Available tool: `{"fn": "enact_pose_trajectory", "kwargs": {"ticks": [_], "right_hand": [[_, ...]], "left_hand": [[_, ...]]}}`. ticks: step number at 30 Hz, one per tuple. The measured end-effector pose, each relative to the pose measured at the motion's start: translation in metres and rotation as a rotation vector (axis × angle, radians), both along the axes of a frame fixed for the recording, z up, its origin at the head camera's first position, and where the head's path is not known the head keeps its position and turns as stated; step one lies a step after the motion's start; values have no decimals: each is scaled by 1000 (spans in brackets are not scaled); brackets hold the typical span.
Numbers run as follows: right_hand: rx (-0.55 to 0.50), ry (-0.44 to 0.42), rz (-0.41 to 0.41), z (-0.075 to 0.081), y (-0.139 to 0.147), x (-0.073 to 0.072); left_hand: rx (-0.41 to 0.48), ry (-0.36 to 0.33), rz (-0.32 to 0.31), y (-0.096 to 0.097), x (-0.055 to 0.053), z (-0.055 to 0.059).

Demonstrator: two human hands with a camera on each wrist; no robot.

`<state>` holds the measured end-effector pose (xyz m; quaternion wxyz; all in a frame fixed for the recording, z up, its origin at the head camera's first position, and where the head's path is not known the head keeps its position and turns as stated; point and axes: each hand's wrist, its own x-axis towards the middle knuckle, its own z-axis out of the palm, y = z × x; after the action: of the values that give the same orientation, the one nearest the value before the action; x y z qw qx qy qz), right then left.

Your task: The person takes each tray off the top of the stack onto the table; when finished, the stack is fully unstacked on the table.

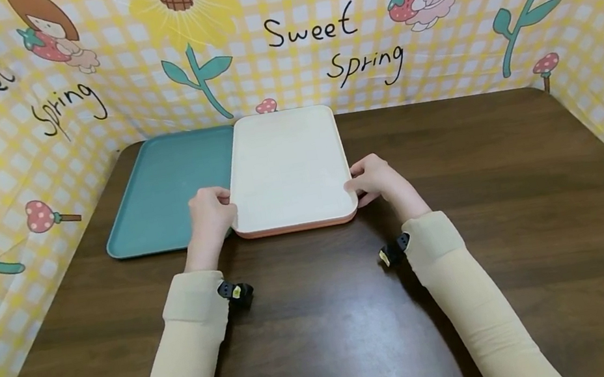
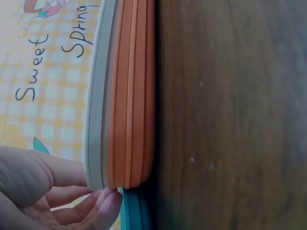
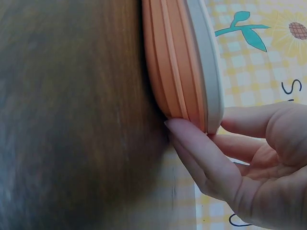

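Observation:
A white rectangular tray [image 1: 288,167] lies on top of orange trays [image 1: 299,227], whose rims show stacked below it in both wrist views. My left hand [image 1: 210,215] holds the stack at its near left corner, thumb at the white rim and the other fingers lower by the orange edge. At the near right corner my right hand [image 1: 380,181] grips the same stack. Its thumb meets the white rim and a fingertip touches the orange side. Beside the stack on the left is a teal tray [image 1: 168,190], partly covered by my left hand.
The trays rest on a dark wooden table [image 1: 516,194] near its back edge. A yellow checked cloth [image 1: 285,79] with printed figures and words stands around the back and sides. Dark wrist cameras [image 1: 238,294] sit at both cuffs.

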<state>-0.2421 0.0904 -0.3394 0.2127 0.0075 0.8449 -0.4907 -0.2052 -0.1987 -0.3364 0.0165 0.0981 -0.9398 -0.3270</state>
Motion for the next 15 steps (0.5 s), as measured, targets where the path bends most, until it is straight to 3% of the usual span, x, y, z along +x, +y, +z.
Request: {"fn": "enact_pose_trajectory", "kwargs": {"ticks": [7,15], "right_hand": [[77,20,36,1,-1,-2],[191,61,38,3,-6,-7]], "left_hand": [[28,-16,4,-2,1,-3],[26,30,4,0,3,-5]]}}
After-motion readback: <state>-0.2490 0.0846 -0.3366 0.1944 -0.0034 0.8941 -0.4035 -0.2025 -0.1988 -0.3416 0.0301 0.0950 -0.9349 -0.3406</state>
